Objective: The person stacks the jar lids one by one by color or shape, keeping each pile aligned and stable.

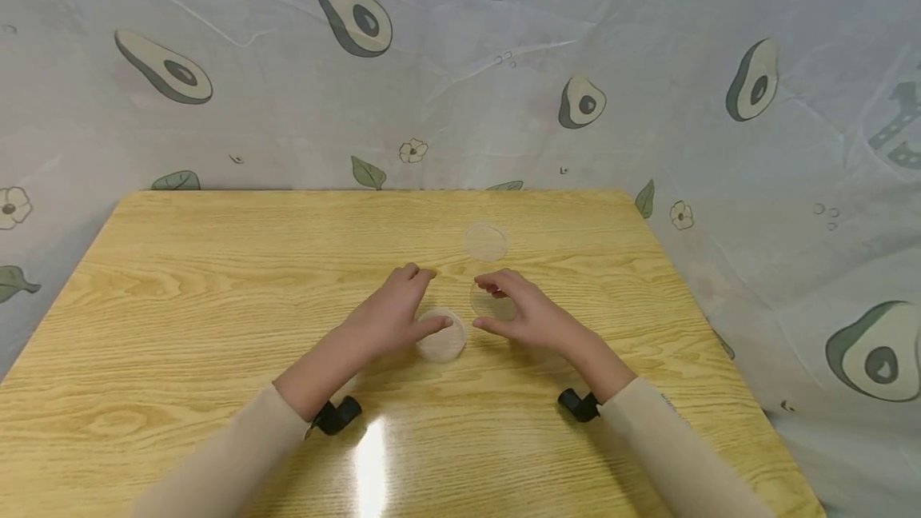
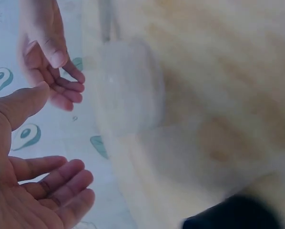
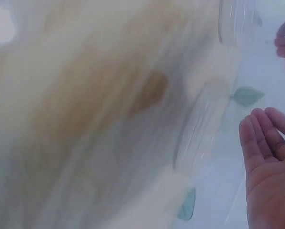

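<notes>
Three clear round containers stand on the wooden table [image 1: 216,302]. The near container [image 1: 444,346] is by my left hand [image 1: 392,312], whose thumb overlaps it in the head view. Beside the middle container [image 1: 489,306] is my right hand [image 1: 531,314], its fingers partly covering it. Beyond both hands is the far container [image 1: 485,241]. My palms face each other with a gap between them, fingers relaxed and nothing in their grasp. In the left wrist view a blurred clear container [image 2: 130,88] shows its rounded side, and the right wrist view shows a clear side wall [image 3: 197,131].
A pale cloth [image 1: 460,86] printed with avocados and leaves hangs behind the table and along its right side. Black wrist mounts [image 1: 338,416] sit under the forearms. Light glares on the tabletop near the front.
</notes>
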The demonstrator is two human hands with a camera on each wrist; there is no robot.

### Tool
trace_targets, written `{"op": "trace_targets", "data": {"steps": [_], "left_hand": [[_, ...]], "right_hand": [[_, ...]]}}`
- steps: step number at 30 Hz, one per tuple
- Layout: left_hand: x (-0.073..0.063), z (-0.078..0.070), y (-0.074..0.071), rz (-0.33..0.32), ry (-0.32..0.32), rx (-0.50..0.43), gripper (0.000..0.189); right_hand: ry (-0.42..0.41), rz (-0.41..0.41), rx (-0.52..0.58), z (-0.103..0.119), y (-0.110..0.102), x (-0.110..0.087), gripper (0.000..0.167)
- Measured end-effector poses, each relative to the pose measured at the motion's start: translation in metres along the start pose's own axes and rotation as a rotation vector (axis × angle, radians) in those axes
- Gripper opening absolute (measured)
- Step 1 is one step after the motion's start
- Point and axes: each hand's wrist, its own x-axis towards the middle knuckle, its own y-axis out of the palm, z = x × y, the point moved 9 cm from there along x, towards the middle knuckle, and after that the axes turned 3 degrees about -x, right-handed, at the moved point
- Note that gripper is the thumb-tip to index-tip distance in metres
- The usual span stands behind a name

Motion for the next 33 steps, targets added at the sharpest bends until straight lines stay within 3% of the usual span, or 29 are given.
{"op": "trace_targets", "data": {"steps": [6, 14, 22, 28, 29, 33], "left_hand": [[0.033, -0.013, -0.003, 0.061, 0.051, 0.024, 0.077], [0.069, -0.016, 0.017, 0.182, 0.064, 0.101, 0.08], [0.086, -0.013, 0.036, 0.294, 0.082, 0.128, 0.081], [0.096, -0.013, 0.049, 0.319, 0.095, 0.151, 0.077], [0.105, -0.005, 0.058, 0.31, 0.11, 0.158, 0.079], [0.108, -0.008, 0.063, 0.314, 0.109, 0.174, 0.08]], "right_hand": [[0.023, -0.029, -0.065, -0.02, -0.016, 0.004, 0.07], [0.104, 0.048, -0.099, -0.051, -0.016, 0.004, 0.09], [0.135, 0.099, -0.108, -0.065, -0.011, 0.004, 0.099], [0.145, 0.113, -0.114, -0.069, -0.01, 0.004, 0.1], [0.148, 0.117, -0.115, -0.07, -0.01, 0.004, 0.099], [0.154, 0.125, -0.122, -0.072, -0.01, 0.003, 0.099]]}}
